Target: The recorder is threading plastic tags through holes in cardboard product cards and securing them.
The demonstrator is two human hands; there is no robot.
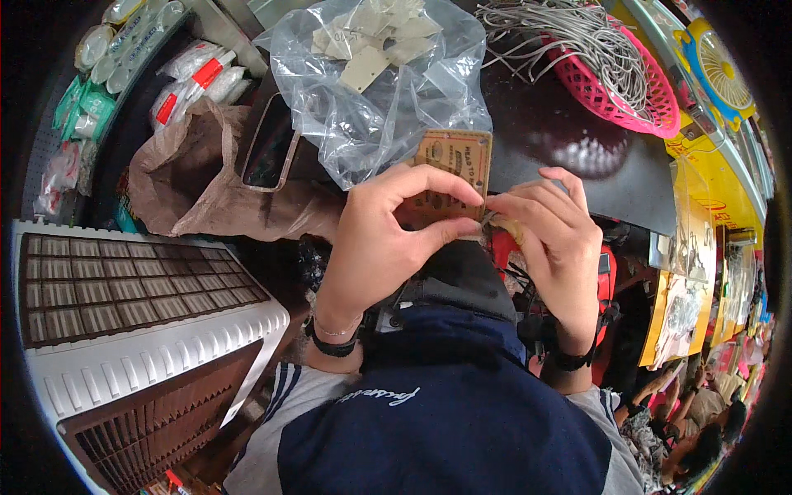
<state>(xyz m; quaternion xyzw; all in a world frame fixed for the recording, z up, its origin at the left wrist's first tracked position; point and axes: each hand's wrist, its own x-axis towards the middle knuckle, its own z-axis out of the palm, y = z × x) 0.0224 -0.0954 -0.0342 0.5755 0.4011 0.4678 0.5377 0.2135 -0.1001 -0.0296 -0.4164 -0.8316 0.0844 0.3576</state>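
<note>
While L grip (pixel 379 223) pinches brown tag (pixel 470 157) — dark lettering (pixel 456 167) — can't tell re R grip (pixel 559 235).

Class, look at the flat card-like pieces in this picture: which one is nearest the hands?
The brown card with dark print, right by the left hand; the others are pale pieces, farther off at the clear plastic bag.

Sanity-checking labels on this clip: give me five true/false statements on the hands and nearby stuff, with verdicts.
1. The left hand and right hand are both at the brown tag. True.
2. The pink basket is right of the clear bag. True.
3. The cords in the basket are green. False: they are grey.
4. The white vented box is at the person's right. False: it is at their left.
5. Both wrists wear a dark band. True.
</note>
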